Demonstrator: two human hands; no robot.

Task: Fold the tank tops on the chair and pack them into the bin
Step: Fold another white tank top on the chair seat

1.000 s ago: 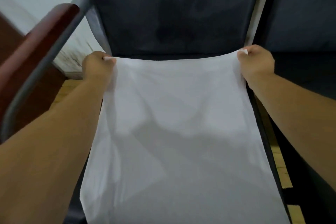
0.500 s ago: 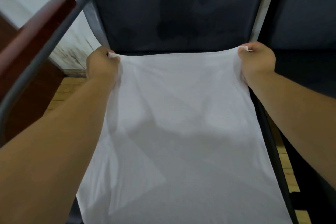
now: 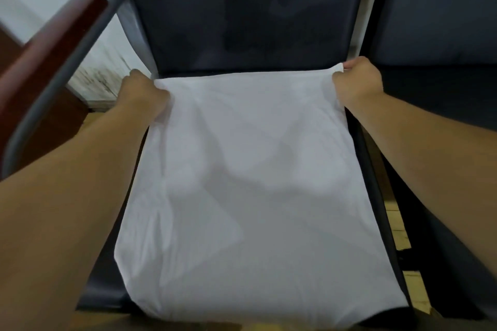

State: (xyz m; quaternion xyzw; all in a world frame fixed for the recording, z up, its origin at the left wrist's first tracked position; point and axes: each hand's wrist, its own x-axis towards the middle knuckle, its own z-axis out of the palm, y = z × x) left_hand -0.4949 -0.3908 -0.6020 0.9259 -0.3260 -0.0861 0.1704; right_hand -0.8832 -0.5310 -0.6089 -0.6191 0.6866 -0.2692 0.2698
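We've settled the white fabric tank top (image 3: 255, 183) onto the dark padded chair (image 3: 242, 8), mid-frame; left hand (image 3: 142, 94) and right hand (image 3: 359, 83) pinch its upper corners.

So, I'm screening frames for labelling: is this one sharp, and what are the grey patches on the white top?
Head view: soft throughout, armrest smeared at left; wide-angle bows the chair frame; grey patches on the tank top look like shadows and folds; no glare.

Thin white cloth tank top (image 3: 250, 196), smooth and matt; dark matt fabric chair (image 3: 242, 8); glossy reddish wood armrest (image 3: 53, 35), upper left, on grey metal tube (image 3: 80, 62).
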